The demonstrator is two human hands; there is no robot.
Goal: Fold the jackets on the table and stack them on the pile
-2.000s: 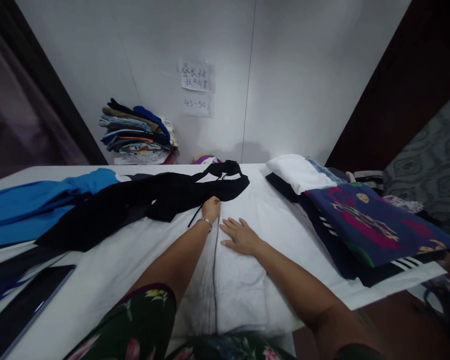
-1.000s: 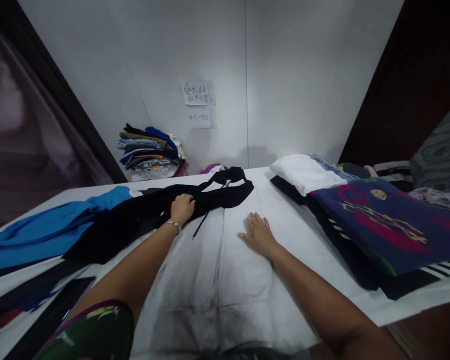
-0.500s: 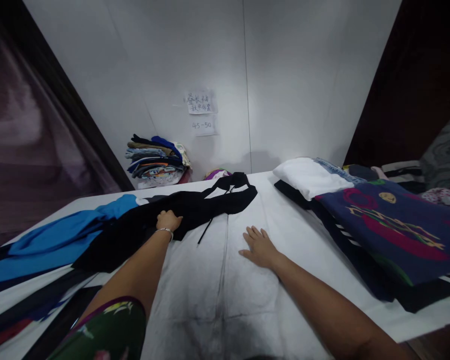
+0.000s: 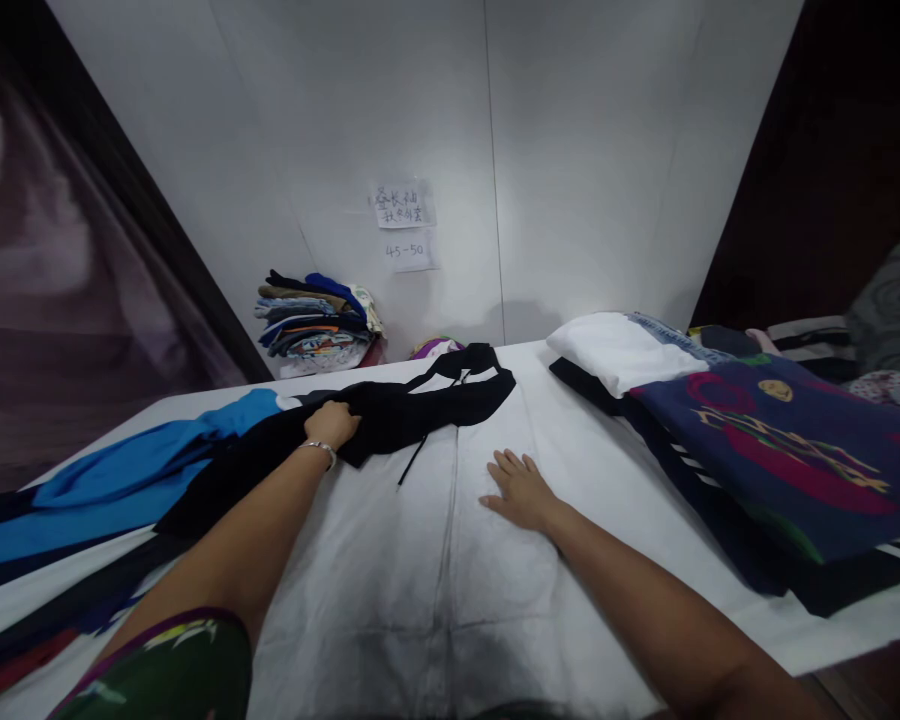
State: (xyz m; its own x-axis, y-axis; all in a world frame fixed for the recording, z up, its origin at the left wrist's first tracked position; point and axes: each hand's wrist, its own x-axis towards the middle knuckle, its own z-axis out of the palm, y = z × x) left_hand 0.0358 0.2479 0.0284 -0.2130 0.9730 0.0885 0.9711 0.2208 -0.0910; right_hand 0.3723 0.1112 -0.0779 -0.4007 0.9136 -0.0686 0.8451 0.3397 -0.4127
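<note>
A black garment with a dark cord (image 4: 412, 405) lies stretched out on the white-covered table (image 4: 487, 610). One end of it forms a loop with white showing through. My left hand (image 4: 334, 427) is closed on the near part of this garment, its fingertips mostly hidden against the dark cloth. A silvery bracelet circles the left wrist. To the right, my right hand (image 4: 521, 492) rests palm down on the white cover with its fingers spread, apart from the garment. Blue clothing (image 4: 150, 450) lies beside the black garment on the left.
A stack of folded clothes (image 4: 315, 320) stands by the wall at the back left. On the right lie a folded navy patterned garment (image 4: 780, 450) and a white one (image 4: 622, 350). Two paper notes (image 4: 406, 225) hang on the wall. A purple curtain (image 4: 60, 270) is at left.
My left hand has shifted slightly left and away from me along the black garment, whose near edge has moved with it. My right hand has stayed in place.
</note>
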